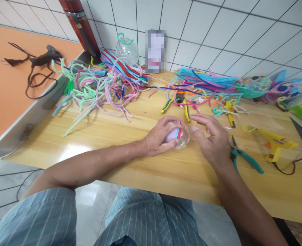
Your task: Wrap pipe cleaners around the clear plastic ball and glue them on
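My left hand (162, 136) is wrapped round a clear plastic ball (183, 139) with pink, white and blue pipe cleaner bands on its side. The ball is at the wooden table (110, 140), and its left part is hidden by my fingers. Just to the right, my right hand (212, 138) is held with its fingers apart, nothing in them, a small gap from the ball. Behind the hands lie yellow-handled pliers (186, 109). Teal-handled pliers (248, 160) rest beside my right wrist.
Loose pipe cleaners (97, 89) heap at the back left, and a blue bundle (207, 80) lies at the back right. A yellow glue gun (276, 143) lies at the right. A phone (155, 51) and a dark red flask (80, 29) stand by the tiled wall.
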`<state>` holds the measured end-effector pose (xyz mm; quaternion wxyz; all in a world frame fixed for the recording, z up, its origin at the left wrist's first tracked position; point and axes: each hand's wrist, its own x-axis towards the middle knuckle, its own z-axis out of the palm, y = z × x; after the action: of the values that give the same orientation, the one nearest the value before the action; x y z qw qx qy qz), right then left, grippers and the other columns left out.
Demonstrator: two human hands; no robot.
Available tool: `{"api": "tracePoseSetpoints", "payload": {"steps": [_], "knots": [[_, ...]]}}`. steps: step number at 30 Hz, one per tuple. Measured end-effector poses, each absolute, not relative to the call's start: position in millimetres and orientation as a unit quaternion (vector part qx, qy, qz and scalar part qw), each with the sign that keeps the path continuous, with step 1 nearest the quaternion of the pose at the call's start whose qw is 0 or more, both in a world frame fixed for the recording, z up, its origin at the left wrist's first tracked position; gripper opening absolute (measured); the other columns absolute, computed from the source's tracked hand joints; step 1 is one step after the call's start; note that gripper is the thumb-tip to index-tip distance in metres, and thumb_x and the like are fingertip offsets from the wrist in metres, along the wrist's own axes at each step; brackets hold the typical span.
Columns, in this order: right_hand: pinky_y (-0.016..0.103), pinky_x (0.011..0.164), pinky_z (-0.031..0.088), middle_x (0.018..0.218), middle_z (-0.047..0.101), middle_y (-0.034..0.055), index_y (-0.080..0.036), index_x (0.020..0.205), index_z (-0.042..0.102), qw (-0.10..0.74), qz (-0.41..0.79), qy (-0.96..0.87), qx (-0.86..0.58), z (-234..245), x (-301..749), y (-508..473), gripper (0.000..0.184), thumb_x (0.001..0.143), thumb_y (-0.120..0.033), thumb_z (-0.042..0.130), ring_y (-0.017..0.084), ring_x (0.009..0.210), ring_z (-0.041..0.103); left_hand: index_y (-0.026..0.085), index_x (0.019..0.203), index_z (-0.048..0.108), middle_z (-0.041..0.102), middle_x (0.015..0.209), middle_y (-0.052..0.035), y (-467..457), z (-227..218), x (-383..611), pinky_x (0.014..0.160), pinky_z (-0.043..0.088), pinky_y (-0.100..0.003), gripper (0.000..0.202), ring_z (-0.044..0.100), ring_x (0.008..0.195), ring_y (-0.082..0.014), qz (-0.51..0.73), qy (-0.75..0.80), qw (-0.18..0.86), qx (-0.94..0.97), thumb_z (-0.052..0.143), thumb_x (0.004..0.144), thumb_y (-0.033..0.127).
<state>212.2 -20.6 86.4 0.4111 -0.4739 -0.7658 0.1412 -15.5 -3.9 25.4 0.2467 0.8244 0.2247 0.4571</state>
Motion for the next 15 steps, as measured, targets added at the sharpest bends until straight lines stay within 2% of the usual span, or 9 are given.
{"api": "tracePoseSetpoints", "payload": {"steps": [2, 6, 8, 12, 15], "knots": [[0.057, 0.112, 0.057, 0.139, 0.075, 0.0083, -0.034, 0.135, 0.073, 0.374, 0.174, -0.784, -0.463, 89, 217, -18, 0.037, 0.099, -0.037, 0.072, 0.032, 0.131, 0.069, 0.024, 0.144, 0.053, 0.06, 0.141, -0.0169, -3, 26, -16, 0.118, 0.051, -0.057, 0.044, 0.057, 0.139, -0.0313, 0.459, 0.226, 0.258, 0.819, 0.063, 0.103, 0.038], [0.063, 0.122, 0.049, 0.162, 0.058, 0.0123, -0.034, 0.158, 0.054, 0.297, 0.231, -0.825, -0.421, 77, 223, -17, 0.083, 0.084, -0.049, 0.089, 0.038, 0.151, 0.054, 0.024, 0.144, 0.053, 0.059, 0.143, -0.0171, 0, 26, -17, 0.119, 0.051, -0.056, 0.044, 0.057, 0.14, -0.0302, 0.46, 0.23, 0.264, 0.816, 0.061, 0.104, 0.04], [0.064, 0.125, 0.047, 0.166, 0.052, 0.0138, -0.034, 0.165, 0.043, 0.282, 0.23, -0.836, -0.411, 65, 223, -20, 0.097, 0.082, -0.05, 0.09, 0.038, 0.154, 0.05, 0.023, 0.145, 0.053, 0.059, 0.144, -0.0169, 1, 25, -17, 0.12, 0.05, -0.055, 0.043, 0.056, 0.14, -0.0298, 0.462, 0.229, 0.268, 0.814, 0.06, 0.105, 0.04], [0.065, 0.126, 0.045, 0.17, 0.046, 0.0164, -0.034, 0.173, 0.026, 0.293, 0.204, -0.842, -0.405, 44, 220, -26, 0.112, 0.082, -0.047, 0.091, 0.039, 0.158, 0.045, 0.023, 0.146, 0.053, 0.06, 0.144, -0.0174, 2, 24, -17, 0.121, 0.048, -0.055, 0.044, 0.055, 0.141, -0.0306, 0.466, 0.223, 0.284, 0.808, 0.06, 0.106, 0.038], [0.065, 0.125, 0.047, 0.169, 0.046, 0.0177, -0.032, 0.174, 0.02, 0.307, 0.19, -0.843, -0.4, 36, 215, -29, 0.114, 0.084, -0.044, 0.089, 0.04, 0.158, 0.046, 0.023, 0.146, 0.053, 0.06, 0.144, -0.0166, 1, 25, -17, 0.121, 0.047, -0.054, 0.043, 0.055, 0.141, -0.03, 0.465, 0.227, 0.286, 0.807, 0.06, 0.106, 0.039]]}}
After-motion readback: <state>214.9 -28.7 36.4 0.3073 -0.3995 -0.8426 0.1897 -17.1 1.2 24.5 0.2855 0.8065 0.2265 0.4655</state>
